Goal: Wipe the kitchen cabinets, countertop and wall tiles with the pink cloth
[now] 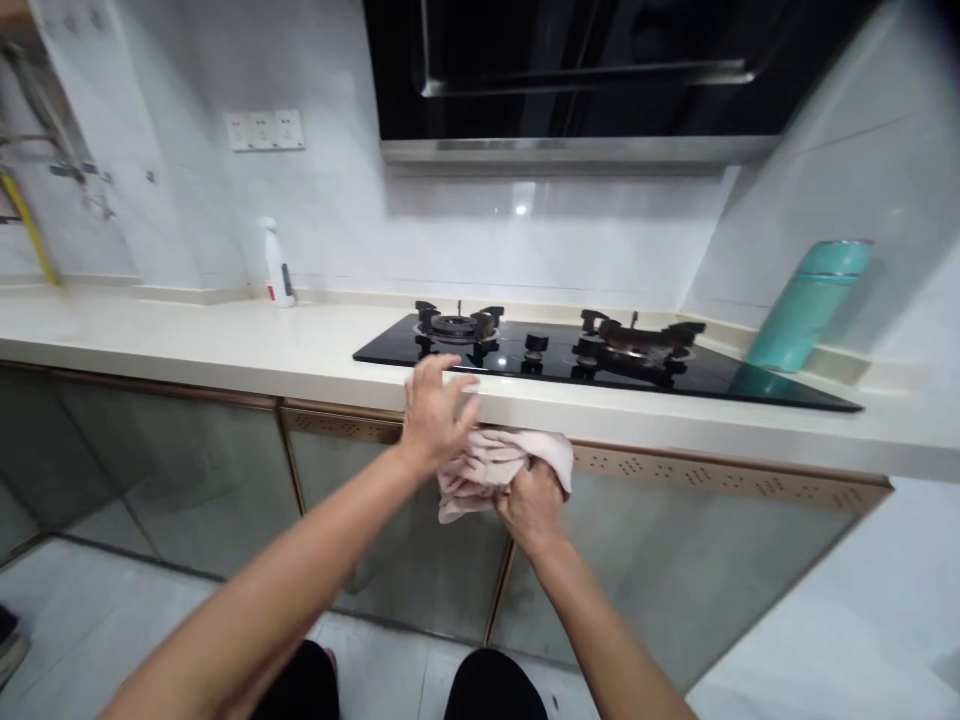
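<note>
My right hand [534, 505] is closed on a bunched pale pink cloth [491, 465], held in front of the countertop's front edge, just below the gas hob. My left hand [439, 415] is raised beside the cloth's left side, its fingers apart and partly curled, with nothing visible in them. Its fingertips reach up over the counter edge [337, 374]. Behind both hands lies the black glass hob [551, 372] with two burners. Part of the cabinet's top trim is hidden by the cloth and hands.
A white spray bottle [277, 265] stands on the counter to the left. At the right, a teal flask [810, 305] stands near the hob. A black range hood [577, 100] hangs above. Glass-fronted cabinets [645, 560] are below. Another person's shoe [11, 645] shows at lower left.
</note>
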Available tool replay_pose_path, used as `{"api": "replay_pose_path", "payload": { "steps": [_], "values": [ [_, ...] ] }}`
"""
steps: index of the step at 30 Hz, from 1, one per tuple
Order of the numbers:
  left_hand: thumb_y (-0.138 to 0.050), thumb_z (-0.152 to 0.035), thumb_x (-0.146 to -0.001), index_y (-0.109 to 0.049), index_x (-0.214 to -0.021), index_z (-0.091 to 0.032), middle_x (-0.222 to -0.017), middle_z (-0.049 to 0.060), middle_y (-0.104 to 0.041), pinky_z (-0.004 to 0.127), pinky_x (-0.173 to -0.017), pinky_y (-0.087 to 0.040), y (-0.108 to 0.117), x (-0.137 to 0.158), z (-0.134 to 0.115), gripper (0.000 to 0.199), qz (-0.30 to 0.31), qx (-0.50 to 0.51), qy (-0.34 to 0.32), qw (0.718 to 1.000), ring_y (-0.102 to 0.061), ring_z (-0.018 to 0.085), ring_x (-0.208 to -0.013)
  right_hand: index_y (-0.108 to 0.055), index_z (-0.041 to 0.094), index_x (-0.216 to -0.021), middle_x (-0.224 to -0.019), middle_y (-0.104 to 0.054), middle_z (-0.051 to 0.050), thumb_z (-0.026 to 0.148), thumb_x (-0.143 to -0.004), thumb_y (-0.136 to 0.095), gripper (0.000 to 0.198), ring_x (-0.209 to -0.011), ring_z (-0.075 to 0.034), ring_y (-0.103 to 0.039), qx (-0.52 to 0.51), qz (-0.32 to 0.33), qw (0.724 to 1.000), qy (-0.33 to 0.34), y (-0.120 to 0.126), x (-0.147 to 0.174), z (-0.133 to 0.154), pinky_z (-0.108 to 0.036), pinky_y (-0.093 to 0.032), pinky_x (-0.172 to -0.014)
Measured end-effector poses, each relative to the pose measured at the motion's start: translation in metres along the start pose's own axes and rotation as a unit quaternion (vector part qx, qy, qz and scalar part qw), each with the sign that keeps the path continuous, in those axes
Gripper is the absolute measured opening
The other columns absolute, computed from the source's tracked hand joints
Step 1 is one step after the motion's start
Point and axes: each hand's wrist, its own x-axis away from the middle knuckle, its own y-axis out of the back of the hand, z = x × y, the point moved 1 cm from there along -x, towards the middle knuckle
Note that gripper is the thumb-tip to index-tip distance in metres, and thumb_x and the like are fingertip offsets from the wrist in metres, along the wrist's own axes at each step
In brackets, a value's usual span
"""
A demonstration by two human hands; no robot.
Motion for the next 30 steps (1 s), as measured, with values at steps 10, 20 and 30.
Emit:
{"api": "replay_pose_path", "payload": {
  "steps": [10, 20, 30],
  "values": [
    [-0.056, -0.033, -0.092, -0.044, -0.137, -0.029, -0.129, 0.013, -0.052, 0.051, -0.104, -0.047, -0.049, 0.168, 0.03, 0.047, -0.108, 0.224, 0.101, 0.963, -0.053, 0.028, -0.122, -0.069, 0.022, -0.104, -0.096, -0.068, -0.014, 0.031, -0.087, -0.053, 0.025, -0.095, -0.034, -0.063, 0.037, 0.034, 0.98, 0.194, -0.015, 0.013, -0.012, -0.053, -0.052, -0.087],
    [-0.049, -0.028, -0.09, -0.051, -0.128, -0.027, -0.125, 0.011, -0.053, 0.038, -0.103, -0.051, -0.018, 0.147, 0.126, 0.038, -0.264, 0.198, 0.411, 0.85, -0.06, 0.022, -0.118, -0.049, 0.018, -0.139, -0.111, -0.068, -0.015, 0.026, -0.094, -0.048, 0.046, -0.093, -0.028, -0.066, -0.137, 0.145, 0.937, 0.286, -0.123, -0.045, 0.152, -0.041, -0.057, -0.084],
    [-0.025, -0.022, -0.098, -0.021, -0.147, -0.028, -0.133, 0.015, -0.052, 0.039, -0.104, -0.05, -0.014, 0.194, 0.214, 0.049, -0.238, 0.056, 0.608, 0.756, -0.056, 0.019, -0.129, -0.065, 0.025, -0.125, -0.127, -0.065, -0.002, 0.017, -0.087, -0.062, 0.038, -0.121, -0.019, -0.06, 0.12, 0.013, 0.781, 0.613, -0.213, -0.044, 0.229, -0.032, -0.056, -0.1]
  ]
}}
